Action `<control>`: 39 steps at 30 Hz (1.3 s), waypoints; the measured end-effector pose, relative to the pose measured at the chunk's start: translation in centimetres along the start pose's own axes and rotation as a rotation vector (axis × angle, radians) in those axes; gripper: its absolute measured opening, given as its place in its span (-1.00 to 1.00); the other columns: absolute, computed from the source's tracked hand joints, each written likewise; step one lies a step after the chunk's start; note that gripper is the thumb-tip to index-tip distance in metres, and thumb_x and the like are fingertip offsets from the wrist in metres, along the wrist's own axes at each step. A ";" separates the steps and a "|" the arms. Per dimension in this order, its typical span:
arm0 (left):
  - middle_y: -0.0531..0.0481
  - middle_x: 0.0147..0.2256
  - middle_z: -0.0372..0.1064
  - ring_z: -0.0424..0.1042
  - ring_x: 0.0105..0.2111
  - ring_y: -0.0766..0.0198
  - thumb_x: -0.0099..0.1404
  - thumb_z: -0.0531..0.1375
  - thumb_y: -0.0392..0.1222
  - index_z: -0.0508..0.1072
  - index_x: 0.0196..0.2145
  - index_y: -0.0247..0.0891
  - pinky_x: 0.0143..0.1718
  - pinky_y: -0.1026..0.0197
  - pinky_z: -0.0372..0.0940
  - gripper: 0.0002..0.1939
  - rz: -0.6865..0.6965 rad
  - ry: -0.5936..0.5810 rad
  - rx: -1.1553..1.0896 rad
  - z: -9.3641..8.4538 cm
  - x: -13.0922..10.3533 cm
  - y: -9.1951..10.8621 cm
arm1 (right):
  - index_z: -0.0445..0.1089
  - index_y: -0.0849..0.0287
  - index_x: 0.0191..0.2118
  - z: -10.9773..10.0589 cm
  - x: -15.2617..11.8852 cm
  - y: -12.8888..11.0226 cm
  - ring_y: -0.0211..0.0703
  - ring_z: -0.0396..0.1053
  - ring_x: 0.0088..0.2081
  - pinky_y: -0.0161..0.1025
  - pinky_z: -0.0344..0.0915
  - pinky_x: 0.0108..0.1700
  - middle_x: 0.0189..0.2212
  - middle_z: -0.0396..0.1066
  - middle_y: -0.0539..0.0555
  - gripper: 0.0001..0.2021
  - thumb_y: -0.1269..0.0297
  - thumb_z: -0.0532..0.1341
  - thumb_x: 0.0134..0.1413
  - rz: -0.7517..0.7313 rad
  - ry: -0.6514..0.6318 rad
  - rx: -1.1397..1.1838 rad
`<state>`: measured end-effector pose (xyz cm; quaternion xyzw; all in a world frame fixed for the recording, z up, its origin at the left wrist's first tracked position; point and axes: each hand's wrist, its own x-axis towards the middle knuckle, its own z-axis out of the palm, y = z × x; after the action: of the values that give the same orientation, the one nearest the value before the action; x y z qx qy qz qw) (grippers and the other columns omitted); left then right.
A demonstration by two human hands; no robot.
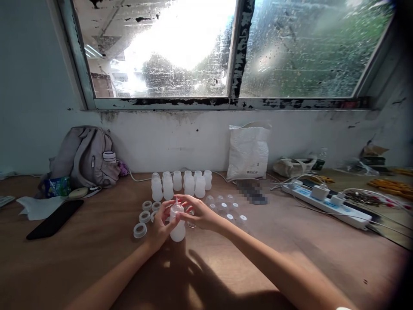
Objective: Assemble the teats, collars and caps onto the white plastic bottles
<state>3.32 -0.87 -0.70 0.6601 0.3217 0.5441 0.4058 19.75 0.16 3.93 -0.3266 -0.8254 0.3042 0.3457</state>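
Milky-white feeding bottles (177, 232) and whitish collar rings (140, 235) on a brown desk (264, 241); mauve-grey backpack (85, 153), white bag (248, 150) at its back edge.

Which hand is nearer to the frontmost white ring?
Left. The left hand is just to the right of the white ring; the right hand is farther right, on the other side of the bottle.

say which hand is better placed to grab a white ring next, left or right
Probably the left hand: it is beside the white rings, while the right hand is across the bottle from them. Both hands are on the bottle, so the left would first have to let go.
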 end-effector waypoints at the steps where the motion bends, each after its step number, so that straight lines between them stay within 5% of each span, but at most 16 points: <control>1: -0.12 -0.19 0.36 0.36 -0.20 0.14 0.16 0.14 -0.12 0.19 -0.09 -0.24 -0.18 0.11 0.25 -0.63 -0.013 -0.004 -0.028 0.0 -0.1 0.2 | 0.18 0.08 0.04 0.1 0.0 0.0 -0.19 0.27 -0.17 -0.24 0.29 -0.21 -0.13 0.26 0.10 -0.55 0.15 0.17 -0.01 -0.015 0.002 -0.002; 5: -0.10 -0.20 0.36 0.36 -0.19 0.15 0.18 0.11 -0.10 0.17 -0.09 -0.23 -0.18 0.11 0.24 -0.65 -0.052 -0.056 -0.120 -0.1 -0.2 0.1 | 0.33 0.13 -0.11 0.3 0.0 -0.1 -0.19 0.28 -0.19 -0.24 0.28 -0.20 -0.20 0.29 0.08 -0.66 0.13 0.19 -0.04 -0.007 0.032 0.035; 10: -0.11 -0.16 0.33 0.33 -0.17 0.12 0.01 0.26 -0.12 0.14 0.01 -0.23 -0.19 0.13 0.24 -0.39 -0.111 -0.260 -0.077 -0.3 -0.1 -1.3 | 0.35 0.17 -0.18 0.2 0.1 -0.1 -0.22 0.31 -0.30 -0.29 0.32 -0.35 -0.22 0.32 0.07 -0.64 0.08 0.21 -0.10 0.096 0.031 0.146; 14: -0.09 -0.30 0.36 0.36 -0.30 0.14 0.02 0.24 -0.14 0.32 -0.13 -0.30 -0.30 0.17 0.27 -0.56 -0.209 -0.381 0.023 -0.2 0.1 -1.5 | 0.36 0.20 -0.19 -0.1 0.0 -0.3 -0.24 0.31 -0.32 -0.31 0.30 -0.33 -0.27 0.35 0.05 -0.66 0.10 0.21 -0.09 0.076 0.000 0.179; 19: -0.09 -0.25 0.35 0.33 -0.27 0.12 0.04 0.20 -0.20 0.40 -0.26 -0.30 -0.29 0.17 0.25 -0.74 -0.186 -0.373 0.085 -0.2 0.1 -1.0 | 0.32 0.20 -0.13 -0.3 -0.1 -0.4 -0.27 0.30 -0.40 -0.34 0.29 -0.44 -0.28 0.34 0.06 -0.61 0.12 0.22 -0.10 0.072 -0.075 0.239; 31: -0.07 -0.34 0.36 0.32 -0.37 0.19 0.00 0.19 -0.24 0.41 -0.33 -0.34 -0.40 0.23 0.24 -0.78 -0.140 -0.346 0.084 -0.1 0.2 -2.1 | 0.25 0.16 -0.05 -1.0 0.2 -0.8 -0.37 0.25 -0.52 -0.38 0.22 -0.49 -0.37 0.32 0.02 -0.66 0.23 0.14 0.01 0.105 -0.223 0.198; 39: -0.08 -0.30 0.35 0.32 -0.34 0.14 0.04 0.17 -0.18 0.35 -0.21 -0.30 -0.32 0.19 0.24 -0.69 0.043 -0.313 0.199 -0.3 -0.2 -1.7 | 0.32 0.16 -0.20 0.3 -0.3 -1.3 -0.28 0.26 -0.37 -0.33 0.22 -0.34 -0.33 0.31 0.02 -0.69 0.15 0.23 -0.10 -0.009 -0.030 0.045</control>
<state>3.06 -0.17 -2.29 0.7805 0.2927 0.4086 0.3718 19.29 -0.96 4.60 -0.3106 -0.8248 0.3261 0.3418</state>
